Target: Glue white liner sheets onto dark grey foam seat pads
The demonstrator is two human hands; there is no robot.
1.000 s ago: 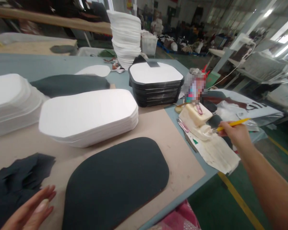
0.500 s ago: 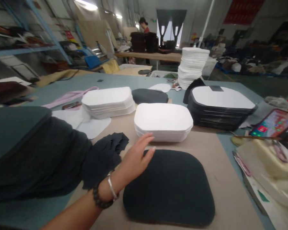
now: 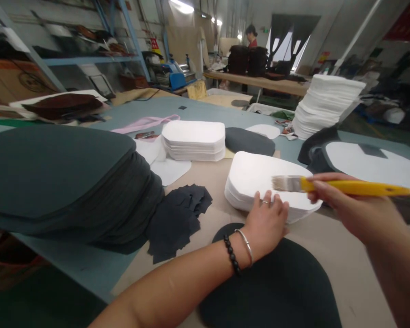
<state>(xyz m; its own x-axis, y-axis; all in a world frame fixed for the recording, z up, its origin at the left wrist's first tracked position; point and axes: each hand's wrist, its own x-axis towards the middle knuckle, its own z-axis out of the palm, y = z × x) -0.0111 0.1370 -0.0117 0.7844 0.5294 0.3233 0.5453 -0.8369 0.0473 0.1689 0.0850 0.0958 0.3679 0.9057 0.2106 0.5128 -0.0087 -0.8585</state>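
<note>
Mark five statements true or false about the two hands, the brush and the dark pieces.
1. The left hand is at the near side of a low stack of white rounded sheets. True.
2. The right hand holds a flat brush with a yellow handle. True.
3. The brush's bristles point towards the right arm. False: they point away from it.
4. Jewellery circles the right wrist. False: a silver bangle and black beaded bracelet circle the left.
5. Small dark flat pieces lie beside a large dark stack. True.
</note>
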